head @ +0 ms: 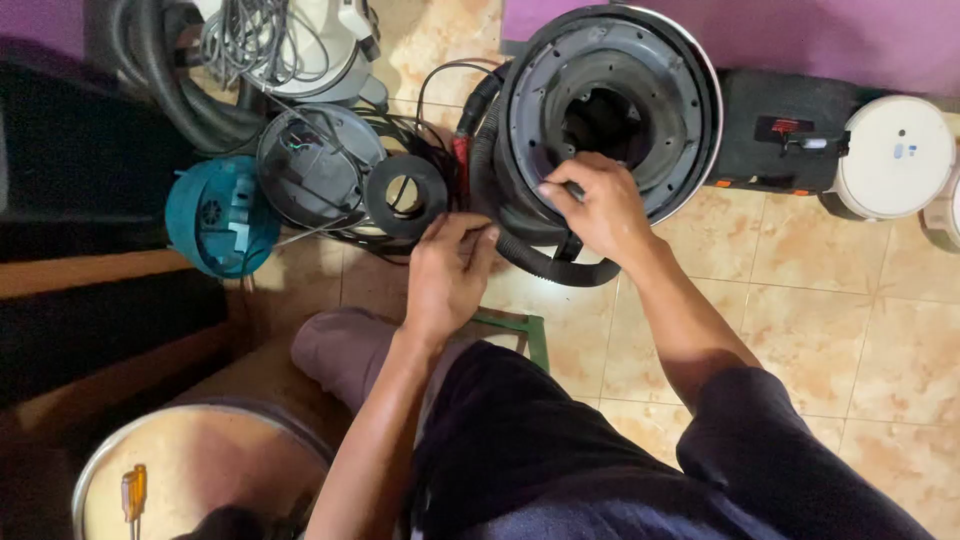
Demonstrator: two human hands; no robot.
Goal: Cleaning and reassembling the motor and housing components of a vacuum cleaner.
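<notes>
Head view, looking down at a tiled floor. The large round black-and-grey plastic motor housing with a chrome rim (610, 105) is taken as the landmark; it stands tilted on its edge, its ribbed inner face and open central cavity turned toward the camera. The right hand (600, 205) is laid on the lower part of that inner face, fingers curled and closed on what appears to be a small part or cable at the rim; what exactly is pinched cannot be told. The left hand (445, 275) is held just below and left of the housing, its fingers bent and nearly shut at the black ribbed hose (540, 260) that curves under the housing; a firm grasp cannot be confirmed.

Left of the housing lie a flat black ring-shaped gasket (405, 195), a dark grey round cover with loose wires (315, 160) and, further left, a teal plastic fan shroud (220, 215). Right of the housing, two white round appliances (895, 155) are seen. Well below and left of it, a yellow-handled screwdriver (133, 492) rests on a round metal lid (190, 460).

Judged from the separated parts, disassembly is well advanced; work inside the housing seems unfinished.
</notes>
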